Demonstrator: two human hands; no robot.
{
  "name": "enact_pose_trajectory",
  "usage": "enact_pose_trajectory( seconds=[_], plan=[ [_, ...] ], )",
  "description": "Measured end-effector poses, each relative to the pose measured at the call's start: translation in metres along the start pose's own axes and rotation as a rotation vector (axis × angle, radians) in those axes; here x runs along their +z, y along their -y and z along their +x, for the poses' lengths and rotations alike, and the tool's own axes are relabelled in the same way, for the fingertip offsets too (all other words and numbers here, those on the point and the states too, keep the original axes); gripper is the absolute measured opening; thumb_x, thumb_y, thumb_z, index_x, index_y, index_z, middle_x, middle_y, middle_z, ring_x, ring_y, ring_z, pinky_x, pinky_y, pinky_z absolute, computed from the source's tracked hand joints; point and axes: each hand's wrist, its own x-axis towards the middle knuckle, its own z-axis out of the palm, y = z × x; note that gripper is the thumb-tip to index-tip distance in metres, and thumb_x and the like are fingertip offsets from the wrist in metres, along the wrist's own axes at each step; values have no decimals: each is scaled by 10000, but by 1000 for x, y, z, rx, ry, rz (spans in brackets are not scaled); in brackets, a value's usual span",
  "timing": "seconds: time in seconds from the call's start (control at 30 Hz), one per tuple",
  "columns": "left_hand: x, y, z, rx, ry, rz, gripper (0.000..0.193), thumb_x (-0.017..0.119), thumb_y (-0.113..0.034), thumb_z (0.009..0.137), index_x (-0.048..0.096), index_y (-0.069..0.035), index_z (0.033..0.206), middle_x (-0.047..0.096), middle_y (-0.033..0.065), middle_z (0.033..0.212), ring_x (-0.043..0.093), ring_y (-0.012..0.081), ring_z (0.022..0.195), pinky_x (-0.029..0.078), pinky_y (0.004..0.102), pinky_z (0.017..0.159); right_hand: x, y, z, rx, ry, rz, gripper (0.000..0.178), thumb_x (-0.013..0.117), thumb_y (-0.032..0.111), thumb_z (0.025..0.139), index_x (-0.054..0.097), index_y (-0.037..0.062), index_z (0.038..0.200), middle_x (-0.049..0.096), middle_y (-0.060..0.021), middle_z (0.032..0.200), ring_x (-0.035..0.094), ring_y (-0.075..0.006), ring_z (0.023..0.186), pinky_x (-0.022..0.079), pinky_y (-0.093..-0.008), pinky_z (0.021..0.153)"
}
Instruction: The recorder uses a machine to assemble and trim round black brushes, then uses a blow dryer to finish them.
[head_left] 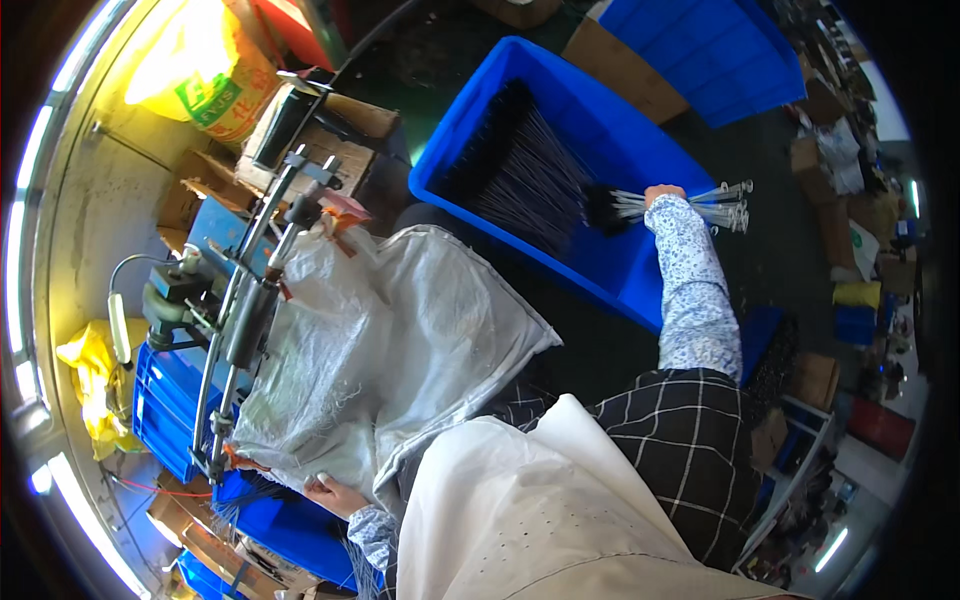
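Note:
My right hand point(664, 192) is closed round a bundle of wire-handled brushes point(628, 206). Their black bristle ends point left over a blue bin point(640, 258), and the looped wire ends stick out past its right rim. Inside the bin, many more black-bristled brushes point(535, 175) lie side by side. My left hand point(336, 495) is at the lower left, by the edge of a white woven sheet point(400, 320) spread over my lap. Its fingers look slightly apart, with nothing visible in them; their tips are small and partly hidden.
A metal fixture with rods point(245, 310) stands left of the sheet. Below it are blue bins point(172, 410) and loose wires. Cardboard boxes point(365, 120) stand behind, near a yellow sack point(215, 80). Another blue bin point(700, 50) is at the far right, beside shelves of boxes.

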Motion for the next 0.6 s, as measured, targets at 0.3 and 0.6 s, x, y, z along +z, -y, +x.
enact_pose_trajectory(
  seconds=[0.3, 0.6],
  plan=[
    [7, -1, 7, 114, -33, 99, 256, 447, -167, 834, 415, 21, 1004, 457, 132, 867, 441, 212, 771, 364, 300, 724, 168, 46, 6, -115, 317, -236, 277, 424, 194, 804, 567, 182, 1041, 530, -9, 1101, 500, -201, 1016, 411, -369, 749],
    [6, -20, 3, 33, -33, 170, 260, 449, -172, 825, 413, 18, 1001, 465, 117, 847, 445, 208, 762, 368, 290, 709, 89, 7, 48, -285, 104, 238, 424, 640, 112, 574, 473, 41, 957, 555, -186, 939, 522, -329, 917, 421, -386, 778]
  ],
)
